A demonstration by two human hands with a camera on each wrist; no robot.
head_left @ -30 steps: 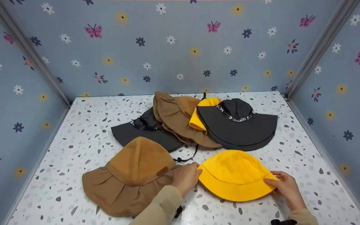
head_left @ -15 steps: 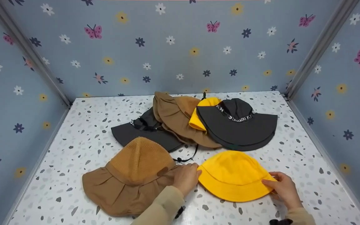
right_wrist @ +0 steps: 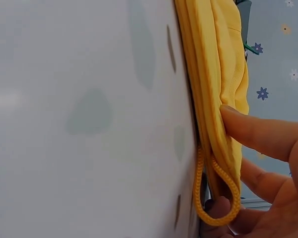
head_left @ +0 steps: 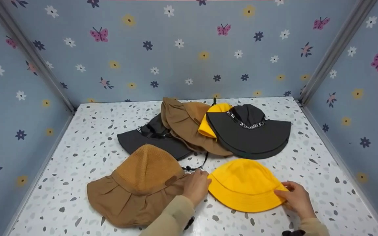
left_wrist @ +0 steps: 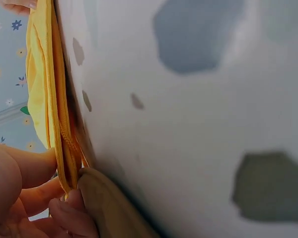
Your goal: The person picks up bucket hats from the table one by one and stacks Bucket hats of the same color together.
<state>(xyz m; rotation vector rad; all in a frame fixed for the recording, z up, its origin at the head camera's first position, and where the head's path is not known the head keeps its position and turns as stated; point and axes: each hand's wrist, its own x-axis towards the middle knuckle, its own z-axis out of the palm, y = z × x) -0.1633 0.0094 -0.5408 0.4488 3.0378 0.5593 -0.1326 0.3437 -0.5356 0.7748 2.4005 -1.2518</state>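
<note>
A yellow bucket hat [head_left: 246, 185] lies flattened on the speckled table, its brim toward me. My left hand [head_left: 196, 187] pinches the left end of the brim between thumb and fingers, as the left wrist view shows of the yellow edge [left_wrist: 57, 99]. At the opposite end my right hand [head_left: 297, 198] pinches the brim, thumb on top and fingers beneath. A yellow cord loop [right_wrist: 216, 198] hangs by those fingers in the right wrist view. Close under my left hand is the brim of a brown hat [head_left: 139, 193] with a pleated brim.
Behind lies an overlapping row of hats: a black one [head_left: 153, 141], a brown one [head_left: 185, 124], a small piece of yellow hat [head_left: 207, 127] and a black wide-brimmed one [head_left: 251, 141]. A black cord [head_left: 203, 162] trails out from them. Flower-patterned walls [head_left: 189, 65] enclose the table.
My right hand has shifted very slightly to the left along with its end of the yellow brim. My left hand keeps its hold; the other hats stay where they were.
</note>
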